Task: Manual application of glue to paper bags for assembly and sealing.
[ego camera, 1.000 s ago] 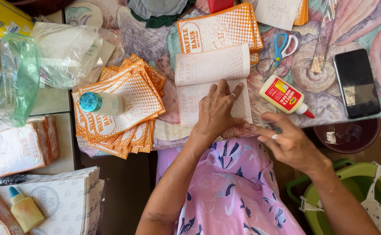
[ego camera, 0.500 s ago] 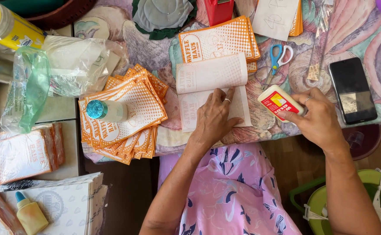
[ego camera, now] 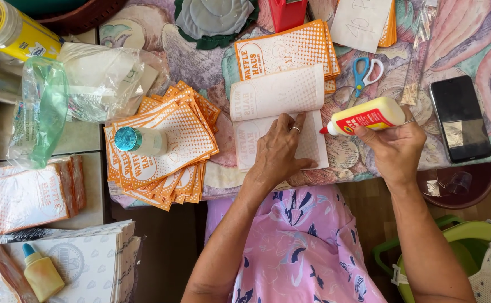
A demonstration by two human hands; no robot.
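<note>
On the patterned tablecloth (ego camera: 469, 50), a fanned pile of orange-and-white paper bags (ego camera: 161, 148) lies left of 1 folded-open bag (ego camera: 279, 112). The left hand (ego camera: 276, 151) presses flat on that bag's lower flap, fingers spread, gripping nothing. The right hand (ego camera: 394, 148) is curled around a white glue bottle (ego camera: 363, 116), tipped sideways, its red nozzle beside the flap's right edge.

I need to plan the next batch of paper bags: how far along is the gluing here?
Looks done: a fanned pile of orange-printed bags under a small teal-capped bottle. In hand: the left hand presses a folded paper sheet flat while the right hand tips a glue bottle toward its edge. Apparently left: the orange stack behind, if unglued.
</note>
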